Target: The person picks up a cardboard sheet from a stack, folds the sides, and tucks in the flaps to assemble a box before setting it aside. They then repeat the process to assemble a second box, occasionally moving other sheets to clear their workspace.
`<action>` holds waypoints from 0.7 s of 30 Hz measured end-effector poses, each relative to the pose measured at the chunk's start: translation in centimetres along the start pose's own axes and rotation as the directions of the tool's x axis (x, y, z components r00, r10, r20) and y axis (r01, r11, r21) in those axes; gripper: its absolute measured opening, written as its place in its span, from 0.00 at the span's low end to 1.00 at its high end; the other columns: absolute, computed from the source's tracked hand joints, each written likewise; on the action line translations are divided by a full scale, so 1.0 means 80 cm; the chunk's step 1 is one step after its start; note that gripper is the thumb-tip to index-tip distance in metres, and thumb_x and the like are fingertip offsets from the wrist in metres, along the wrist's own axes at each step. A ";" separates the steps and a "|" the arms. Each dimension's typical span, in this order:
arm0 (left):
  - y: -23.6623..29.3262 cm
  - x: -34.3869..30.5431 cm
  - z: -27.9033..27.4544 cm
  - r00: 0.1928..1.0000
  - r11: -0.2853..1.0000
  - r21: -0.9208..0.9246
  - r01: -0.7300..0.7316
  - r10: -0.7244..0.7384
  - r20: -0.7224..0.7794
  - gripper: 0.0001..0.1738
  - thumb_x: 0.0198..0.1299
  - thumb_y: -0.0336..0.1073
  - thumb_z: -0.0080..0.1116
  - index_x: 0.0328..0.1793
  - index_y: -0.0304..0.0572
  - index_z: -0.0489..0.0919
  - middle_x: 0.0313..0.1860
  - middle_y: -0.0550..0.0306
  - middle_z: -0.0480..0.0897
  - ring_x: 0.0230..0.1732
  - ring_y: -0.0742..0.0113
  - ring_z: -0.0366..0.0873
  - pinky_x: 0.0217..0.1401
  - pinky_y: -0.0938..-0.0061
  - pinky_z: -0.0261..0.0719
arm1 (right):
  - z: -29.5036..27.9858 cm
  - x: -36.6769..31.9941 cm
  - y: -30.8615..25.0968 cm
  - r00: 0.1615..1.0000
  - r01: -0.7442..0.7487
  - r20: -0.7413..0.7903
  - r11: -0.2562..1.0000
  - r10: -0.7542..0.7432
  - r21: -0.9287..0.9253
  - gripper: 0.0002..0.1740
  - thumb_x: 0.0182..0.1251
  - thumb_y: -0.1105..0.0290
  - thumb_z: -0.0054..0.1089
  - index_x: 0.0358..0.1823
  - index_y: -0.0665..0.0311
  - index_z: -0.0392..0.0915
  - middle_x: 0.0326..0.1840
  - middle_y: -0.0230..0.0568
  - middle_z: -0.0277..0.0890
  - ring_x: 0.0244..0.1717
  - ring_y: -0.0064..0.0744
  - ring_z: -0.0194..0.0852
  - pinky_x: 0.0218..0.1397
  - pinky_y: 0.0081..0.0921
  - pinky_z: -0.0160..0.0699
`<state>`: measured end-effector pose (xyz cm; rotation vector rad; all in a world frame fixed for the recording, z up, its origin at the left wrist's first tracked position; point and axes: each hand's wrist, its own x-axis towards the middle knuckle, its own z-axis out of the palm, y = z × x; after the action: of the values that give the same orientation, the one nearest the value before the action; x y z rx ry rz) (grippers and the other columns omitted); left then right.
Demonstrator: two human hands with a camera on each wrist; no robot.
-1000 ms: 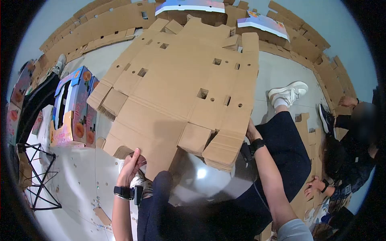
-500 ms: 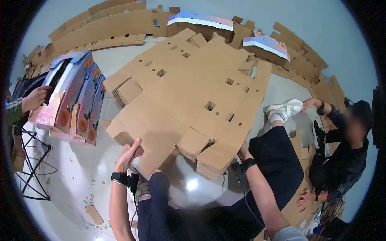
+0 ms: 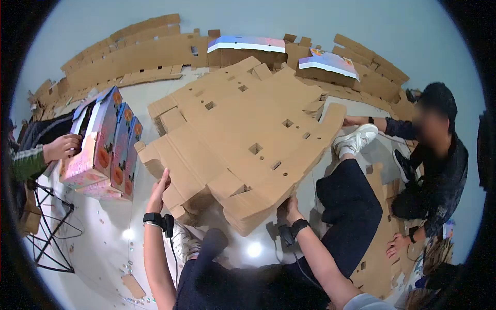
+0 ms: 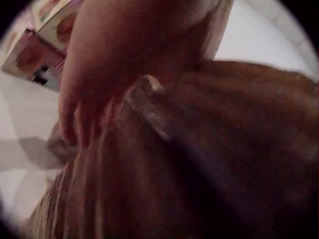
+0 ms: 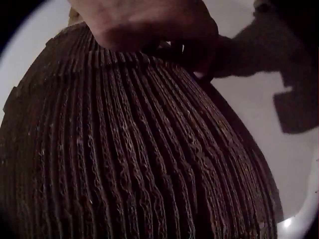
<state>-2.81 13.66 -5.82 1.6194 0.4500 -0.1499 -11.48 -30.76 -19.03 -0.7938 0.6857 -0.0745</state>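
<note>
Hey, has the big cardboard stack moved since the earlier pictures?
Yes. Judged against the printed carton at back right in the head view, the cardboard stack has turned clockwise, its far-right flap drawing away from that carton toward the near side.

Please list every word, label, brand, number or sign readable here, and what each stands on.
None can be read with certainty.
Printed boxes at left: marks too small in the head view, blurred in the left wrist view.
Dark sleeve at right: pale mark, too small to tell if it is lettering.
Cardboard stack: no lettering visible on its top face.
</note>
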 end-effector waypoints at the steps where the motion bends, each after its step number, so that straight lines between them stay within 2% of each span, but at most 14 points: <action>1: 0.007 -0.004 -0.016 1.000 1.000 0.013 -0.011 0.011 0.002 0.35 0.61 0.59 0.53 0.57 0.31 0.74 0.50 0.47 0.78 0.53 0.61 0.76 0.58 0.75 0.70 | 0.000 -0.007 0.002 0.999 -0.019 0.034 0.999 0.020 -0.043 0.33 0.69 0.41 0.36 0.63 0.58 0.64 0.62 0.40 0.68 0.64 0.39 0.61 0.64 0.36 0.63; 3: 0.003 -0.022 -0.040 0.850 0.865 0.214 -0.454 0.493 -0.188 0.24 0.64 0.49 0.54 0.51 0.32 0.76 0.43 0.52 0.79 0.44 0.65 0.77 0.50 0.75 0.73 | -0.012 0.006 0.006 1.000 -0.021 -0.006 0.996 0.021 -0.087 0.31 0.70 0.43 0.35 0.62 0.58 0.65 0.60 0.40 0.69 0.60 0.39 0.66 0.62 0.40 0.66; 5: 0.033 -0.092 -0.045 0.801 0.816 0.310 -0.488 0.559 -0.212 0.20 0.64 0.45 0.54 0.47 0.32 0.76 0.39 0.53 0.79 0.41 0.66 0.76 0.46 0.74 0.72 | -0.014 0.002 0.002 1.000 -0.002 0.006 0.982 0.003 -0.187 0.25 0.73 0.47 0.28 0.51 0.55 0.71 0.35 0.34 0.74 0.31 0.29 0.69 0.34 0.29 0.72; 6: 0.040 -0.120 -0.044 0.745 0.760 0.403 -0.510 0.625 -0.235 0.16 0.64 0.42 0.54 0.43 0.32 0.76 0.36 0.54 0.79 0.37 0.68 0.75 0.42 0.74 0.72 | -0.003 -0.008 -0.002 1.000 -0.001 0.008 0.983 0.002 -0.183 0.25 0.73 0.47 0.28 0.51 0.55 0.71 0.35 0.34 0.74 0.31 0.29 0.69 0.34 0.29 0.72; 7: 0.020 -0.131 -0.045 0.812 0.794 0.375 -0.478 0.563 -0.156 0.15 0.63 0.42 0.54 0.37 0.34 0.75 0.29 0.57 0.77 0.30 0.71 0.71 0.34 0.75 0.69 | 0.014 -0.031 -0.006 0.999 -0.005 -0.042 0.984 -0.002 -0.179 0.26 0.73 0.46 0.28 0.48 0.55 0.71 0.32 0.33 0.73 0.28 0.29 0.69 0.32 0.29 0.71; 8: 0.017 -0.148 -0.042 0.953 0.911 0.304 -0.279 0.301 -0.029 0.16 0.64 0.42 0.53 0.36 0.32 0.75 0.26 0.57 0.77 0.28 0.72 0.73 0.32 0.76 0.70 | 0.027 -0.045 -0.009 0.996 -0.007 -0.087 0.985 -0.008 -0.175 0.27 0.72 0.44 0.28 0.45 0.55 0.71 0.29 0.32 0.72 0.25 0.29 0.68 0.29 0.28 0.71; 9: -0.006 -0.155 -0.030 0.976 0.933 0.287 -0.215 0.213 0.037 0.18 0.63 0.45 0.54 0.39 0.33 0.74 0.24 0.55 0.78 0.26 0.71 0.76 0.29 0.75 0.71 | 0.013 -0.040 -0.010 0.997 0.001 -0.077 0.985 -0.014 -0.174 0.27 0.72 0.44 0.28 0.45 0.55 0.71 0.29 0.32 0.72 0.25 0.29 0.68 0.29 0.28 0.71; 11: 0.003 -0.182 -0.003 0.976 0.907 0.369 -0.204 0.216 0.009 0.24 0.60 0.50 0.56 0.44 0.31 0.71 0.24 0.51 0.79 0.26 0.68 0.79 0.29 0.73 0.73 | -0.021 -0.019 0.008 0.987 -0.111 0.095 0.976 0.130 -0.188 0.32 0.69 0.40 0.31 0.59 0.58 0.64 0.52 0.40 0.73 0.52 0.41 0.74 0.51 0.43 0.77; 15: 0.014 -0.185 0.004 0.991 0.898 0.424 -0.116 0.130 -0.005 0.32 0.57 0.54 0.59 0.49 0.29 0.67 0.24 0.48 0.80 0.26 0.63 0.80 0.29 0.71 0.75 | -0.006 -0.027 -0.008 0.989 -0.133 0.036 0.960 0.146 -0.246 0.36 0.67 0.37 0.29 0.61 0.58 0.62 0.54 0.41 0.71 0.51 0.43 0.73 0.54 0.44 0.74; 17: -0.002 -0.171 -0.006 0.977 0.885 0.450 -0.117 0.184 -0.108 0.39 0.56 0.55 0.60 0.53 0.23 0.63 0.31 0.41 0.81 0.31 0.57 0.81 0.31 0.70 0.76 | -0.003 -0.025 -0.006 0.984 -0.175 0.003 0.973 0.177 -0.148 0.37 0.66 0.36 0.30 0.61 0.58 0.63 0.55 0.40 0.70 0.54 0.42 0.72 0.55 0.43 0.71; 18: -0.036 -0.147 -0.016 0.967 0.837 0.526 -0.148 0.235 -0.102 0.45 0.56 0.60 0.58 0.62 0.24 0.59 0.41 0.36 0.80 0.38 0.50 0.81 0.35 0.67 0.78 | 0.004 -0.031 -0.004 0.984 -0.176 0.006 0.973 0.179 -0.147 0.37 0.66 0.36 0.30 0.61 0.58 0.63 0.55 0.40 0.70 0.54 0.42 0.72 0.55 0.43 0.71; 19: -0.050 -0.135 -0.023 0.967 0.836 0.529 -0.145 0.234 -0.105 0.45 0.56 0.60 0.58 0.62 0.24 0.59 0.41 0.36 0.80 0.38 0.50 0.81 0.35 0.67 0.78 | 0.012 -0.043 -0.003 0.988 -0.152 0.010 0.981 0.154 -0.116 0.36 0.66 0.36 0.31 0.61 0.57 0.63 0.55 0.39 0.70 0.54 0.41 0.71 0.55 0.43 0.71; 20: -0.061 -0.125 -0.030 0.984 0.969 0.208 0.134 -0.154 0.086 0.47 0.56 0.63 0.55 0.66 0.27 0.57 0.47 0.36 0.77 0.42 0.49 0.80 0.39 0.65 0.78 | 0.021 -0.051 0.001 0.992 -0.126 0.015 0.988 0.128 -0.086 0.36 0.66 0.37 0.32 0.61 0.57 0.64 0.55 0.39 0.70 0.55 0.41 0.70 0.54 0.43 0.71; 21: -0.072 -0.115 -0.033 0.820 0.874 -0.055 0.483 -0.429 0.380 0.50 0.56 0.67 0.53 0.69 0.30 0.55 0.53 0.35 0.75 0.46 0.48 0.78 0.44 0.62 0.79 | 0.028 -0.054 0.008 0.991 -0.130 0.017 0.988 0.132 -0.088 0.36 0.66 0.37 0.32 0.61 0.57 0.64 0.55 0.39 0.70 0.55 0.41 0.70 0.54 0.43 0.71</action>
<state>-13.81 14.67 -7.60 1.2728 0.5467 -0.7494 -13.69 -27.54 -16.03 -0.8294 0.7213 0.0840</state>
